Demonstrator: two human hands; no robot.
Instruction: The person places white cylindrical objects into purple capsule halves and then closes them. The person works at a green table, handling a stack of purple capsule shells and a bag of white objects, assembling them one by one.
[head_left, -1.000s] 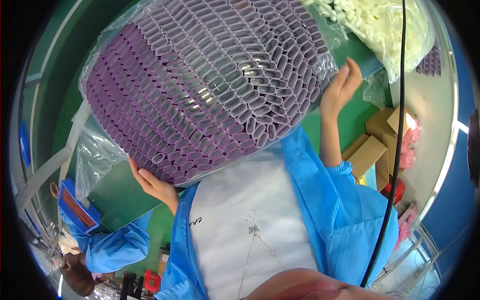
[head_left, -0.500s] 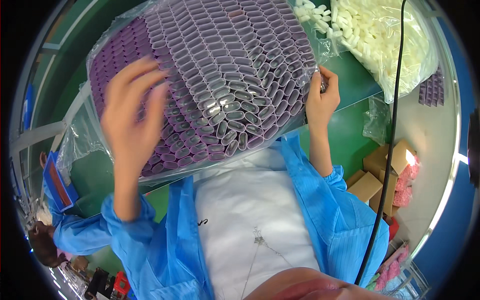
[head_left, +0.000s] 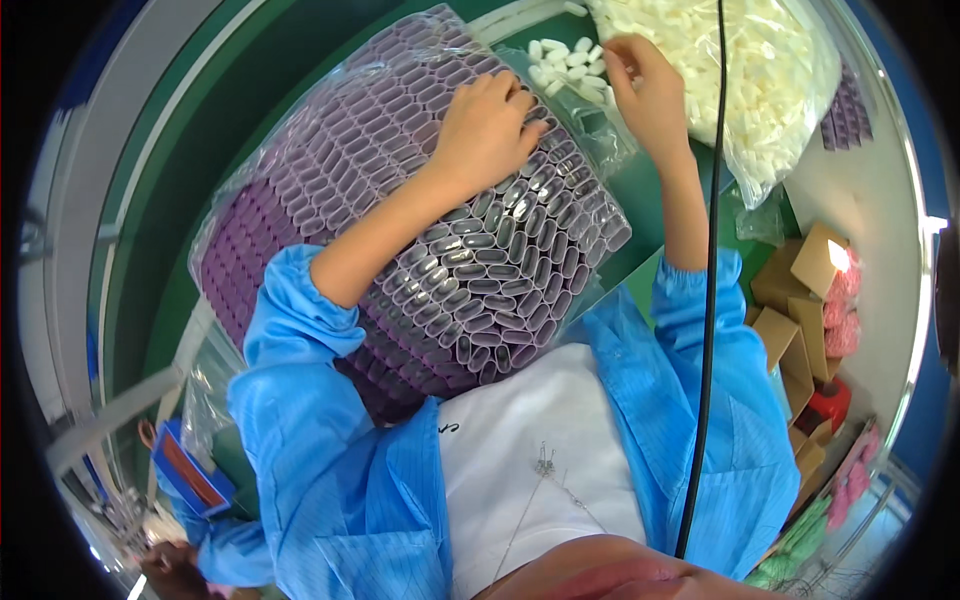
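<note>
While the left hand [head_left: 487,125] is lying flat, fingers spread, on the bagged purple trays [head_left: 400,230], the right hand [head_left: 647,92] is pinching small white pieces [head_left: 560,62].

The left forearm [head_left: 400,225] hides part of the purple tray stack [head_left: 330,190]; right fingertips [head_left: 622,60] vanish among white pieces [head_left: 720,60].
</note>
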